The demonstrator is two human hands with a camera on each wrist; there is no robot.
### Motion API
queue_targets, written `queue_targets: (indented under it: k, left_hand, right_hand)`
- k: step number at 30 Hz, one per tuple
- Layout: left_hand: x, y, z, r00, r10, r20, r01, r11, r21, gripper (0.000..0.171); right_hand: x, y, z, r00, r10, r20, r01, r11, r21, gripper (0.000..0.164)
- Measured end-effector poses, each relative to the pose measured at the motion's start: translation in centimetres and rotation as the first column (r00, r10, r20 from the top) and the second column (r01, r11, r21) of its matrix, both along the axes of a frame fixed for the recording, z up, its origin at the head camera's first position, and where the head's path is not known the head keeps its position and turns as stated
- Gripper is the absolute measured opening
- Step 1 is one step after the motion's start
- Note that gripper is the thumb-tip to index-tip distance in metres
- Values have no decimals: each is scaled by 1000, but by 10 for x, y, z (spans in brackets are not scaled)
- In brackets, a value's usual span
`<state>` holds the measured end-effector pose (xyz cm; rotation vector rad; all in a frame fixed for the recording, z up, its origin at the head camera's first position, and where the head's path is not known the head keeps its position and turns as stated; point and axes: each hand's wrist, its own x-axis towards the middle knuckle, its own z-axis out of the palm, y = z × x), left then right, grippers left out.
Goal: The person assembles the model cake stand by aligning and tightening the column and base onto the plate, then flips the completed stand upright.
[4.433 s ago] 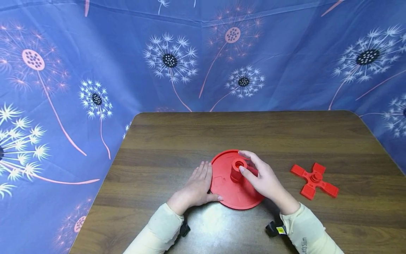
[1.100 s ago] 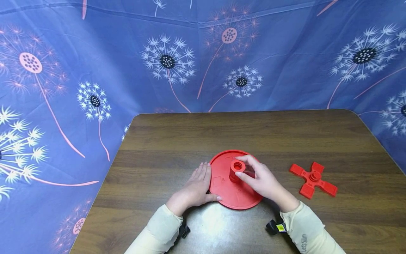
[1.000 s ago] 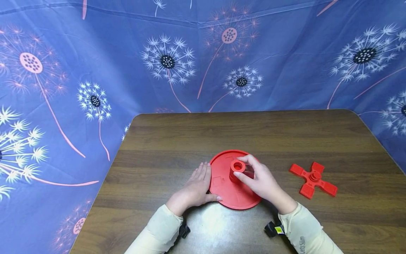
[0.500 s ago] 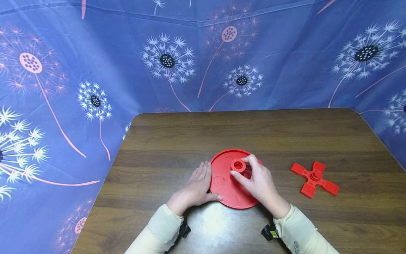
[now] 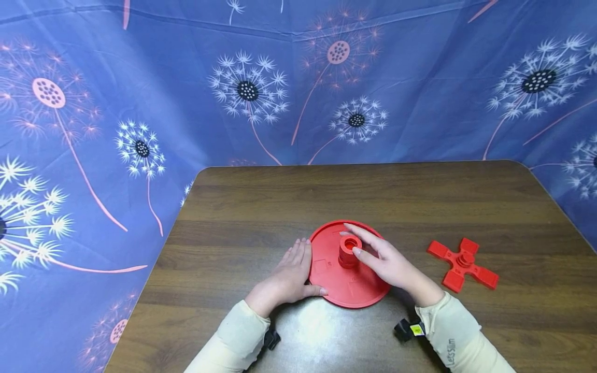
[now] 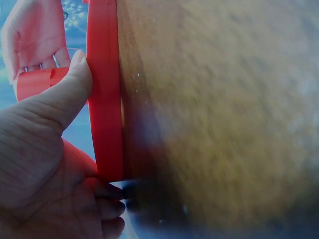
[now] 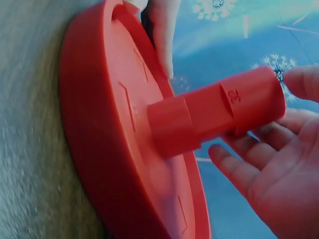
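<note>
A round red plastic disc [image 5: 333,285] with a raised rim lies on the table, a hollow red tube [image 5: 347,257] upright at its centre. My left hand [image 5: 286,277] rests flat against the disc's left edge. Its thumb [image 6: 75,84] lies at the rim. At the tube's upper end is my right hand [image 5: 394,264], fingers loosely spread around the far side and thumb near the top. In the right wrist view the tube [image 7: 209,117] shows flat-sided cuts and a moulded "32"; a small gap separates the thumb from its end.
To the right, a red four-armed cross piece [image 5: 465,260] with a threaded stub at its middle lies on the brown wooden table [image 5: 261,207]. A blue dandelion-print cloth [image 5: 280,119] hangs behind and at the sides.
My right hand, which pinched the tube half a second ago, has loosened and turned back to the right, fingers reaching further past it. The left hand and disc keep their place.
</note>
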<state>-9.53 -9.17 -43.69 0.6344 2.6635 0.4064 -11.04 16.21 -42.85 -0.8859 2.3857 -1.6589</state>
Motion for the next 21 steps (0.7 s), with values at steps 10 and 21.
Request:
queue_targets:
  k: [10,21]
  left_hand:
    - [-1,0,-1,1000,2,2,-2,1000,-1,111]
    - [0,1,0,1000,-7,-10,7,1000,-17,111]
  right_hand:
    - [5,-4,-1,994,-106,13,106,994,-19,40]
    - [14,-18,-5,942,-324,-82,325,946,-8,37]
